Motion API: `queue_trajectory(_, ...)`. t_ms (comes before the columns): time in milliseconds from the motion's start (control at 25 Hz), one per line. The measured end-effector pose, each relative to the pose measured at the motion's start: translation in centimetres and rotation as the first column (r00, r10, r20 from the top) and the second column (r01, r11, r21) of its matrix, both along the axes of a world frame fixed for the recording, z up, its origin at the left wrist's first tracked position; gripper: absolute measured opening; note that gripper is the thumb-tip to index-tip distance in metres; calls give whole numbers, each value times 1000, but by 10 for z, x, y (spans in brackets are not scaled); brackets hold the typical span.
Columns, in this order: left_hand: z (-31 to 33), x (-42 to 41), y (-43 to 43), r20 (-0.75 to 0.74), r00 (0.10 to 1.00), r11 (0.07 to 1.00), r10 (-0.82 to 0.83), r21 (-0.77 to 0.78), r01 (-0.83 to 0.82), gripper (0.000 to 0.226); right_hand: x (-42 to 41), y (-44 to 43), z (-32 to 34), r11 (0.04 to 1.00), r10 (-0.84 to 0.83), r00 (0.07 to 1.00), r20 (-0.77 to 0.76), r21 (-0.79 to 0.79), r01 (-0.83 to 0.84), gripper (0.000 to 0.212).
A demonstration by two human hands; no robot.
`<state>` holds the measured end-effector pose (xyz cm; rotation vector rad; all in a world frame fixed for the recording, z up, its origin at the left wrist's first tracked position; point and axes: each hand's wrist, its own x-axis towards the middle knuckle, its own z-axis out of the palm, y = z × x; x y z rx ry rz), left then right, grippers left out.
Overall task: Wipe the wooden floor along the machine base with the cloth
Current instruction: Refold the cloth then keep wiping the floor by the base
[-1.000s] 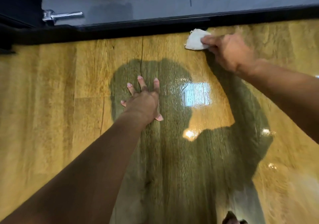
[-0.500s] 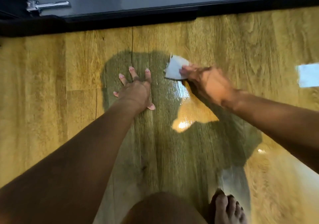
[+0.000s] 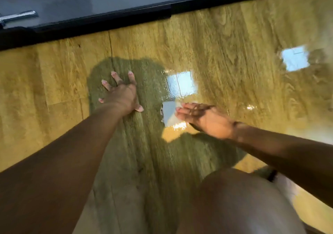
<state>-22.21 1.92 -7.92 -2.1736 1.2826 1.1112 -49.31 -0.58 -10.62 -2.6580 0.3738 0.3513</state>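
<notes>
Cloth mid-floor, well apart from machine base, pressed under straight fingers of right hand, ungripped; left hand splayed flat nearby. May slip free on glossy wooden floor, missing the base strip.

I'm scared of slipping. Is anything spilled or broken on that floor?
Nothing stands out. Bright squares on the floor look like reflected lights, not puddles. The left hand lies flat; the right hand presses the cloth.

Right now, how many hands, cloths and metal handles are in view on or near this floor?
Hands: 2 (left hand, right hand)
Cloth: 1
Metal handle: 1
Total: 4
</notes>
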Motion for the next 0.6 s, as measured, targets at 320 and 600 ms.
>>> queue_trajectory(320, -5, 4, 2, 26, 998, 998, -59, -29, 60, 120, -19, -80, -10, 989, -101, 995, 7, 110, 100, 43)
queue_trajectory(600, -21, 11, 5, 43, 998, 997, -45, -55, 48, 123, -19, -60, -14, 995, 33, 998, 61, 93, -39, 41)
